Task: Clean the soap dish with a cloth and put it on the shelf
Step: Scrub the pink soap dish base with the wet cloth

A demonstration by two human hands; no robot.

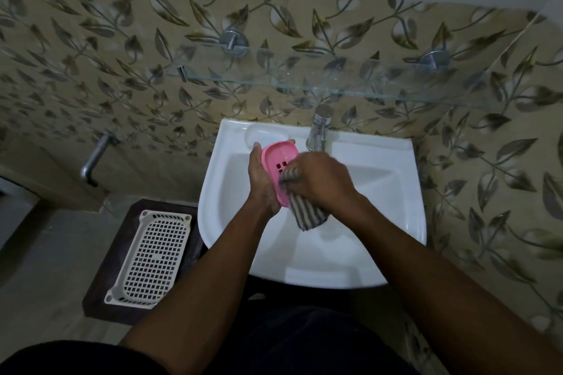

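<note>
A pink soap dish (277, 158) with small drain holes is held over the white sink (374, 201). My left hand (261, 183) grips it from the left and below, fingertips curled over its far rim. My right hand (320, 181) holds a grey striped cloth (306, 215) bunched against the inside of the dish; the cloth's loose end hangs below my wrist. Above the sink, a glass shelf (335, 87) runs along the leaf-patterned wall on two metal brackets.
A chrome tap (320, 128) stands at the back of the sink, just behind my hands. A white perforated plastic basket (152, 256) lies on a dark stool at the lower left. A metal wall tap (94, 158) sticks out at the left.
</note>
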